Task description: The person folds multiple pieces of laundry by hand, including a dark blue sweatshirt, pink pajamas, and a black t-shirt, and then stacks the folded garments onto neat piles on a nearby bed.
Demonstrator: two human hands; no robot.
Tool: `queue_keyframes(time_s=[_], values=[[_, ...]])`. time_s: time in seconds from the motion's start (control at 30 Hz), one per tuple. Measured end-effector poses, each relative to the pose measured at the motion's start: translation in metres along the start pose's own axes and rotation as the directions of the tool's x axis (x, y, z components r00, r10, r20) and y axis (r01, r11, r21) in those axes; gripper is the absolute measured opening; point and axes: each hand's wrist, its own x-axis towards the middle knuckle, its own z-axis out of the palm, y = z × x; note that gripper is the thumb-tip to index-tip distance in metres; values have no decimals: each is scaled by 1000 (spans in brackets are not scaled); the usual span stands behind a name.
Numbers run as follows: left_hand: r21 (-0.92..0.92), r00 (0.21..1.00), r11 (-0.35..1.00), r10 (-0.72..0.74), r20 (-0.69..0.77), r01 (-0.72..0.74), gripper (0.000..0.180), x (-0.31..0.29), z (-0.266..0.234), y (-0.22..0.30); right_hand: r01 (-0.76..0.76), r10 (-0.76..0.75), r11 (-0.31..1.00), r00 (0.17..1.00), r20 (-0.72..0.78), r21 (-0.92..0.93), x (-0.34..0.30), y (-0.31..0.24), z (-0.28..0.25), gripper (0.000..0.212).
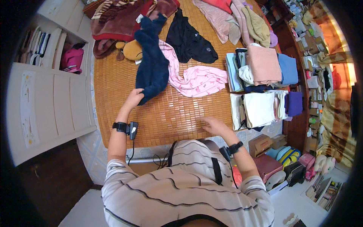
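My left hand pinches the near end of a dark navy fuzzy garment, which stretches away from me across the bamboo mat. Beside that garment lies a crumpled pink patterned garment, partly covered by it. A black garment is spread farther back. Over the near part of the mat is my right hand, its fingers apart and nothing in them. To its right stand folded clothes, among them a white stack and a peach folded piece.
A brown and red blanket and a yellow plush toy lie at the far left. Pink and beige clothes are heaped at the far right. A white cabinet flanks the left side; boxes and bags sit on the floor at right.
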Motion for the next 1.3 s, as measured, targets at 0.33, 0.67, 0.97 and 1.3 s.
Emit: queue_keyframes(time_s=[0.33,0.67,0.97,1.3], values=[[41,971,979,194,137,-201,25,-143,26,163,630,-666,726,546,-508,-276,25,-161,-36,58],[511,751,835,468,-465,-203,43,-231,30,232,663,-738,604,255,-625,-442,-48,-216,-125,30],[534,165,709,659,-734,-460,30,-268,6,303,719,-780,233,-264,-567,-655,-159,-311,-189,30],[319,379,687,660,-648,-653,49,-305,79,323,842,-736,70,-319,-597,-536,-251,-353,-190,31]])
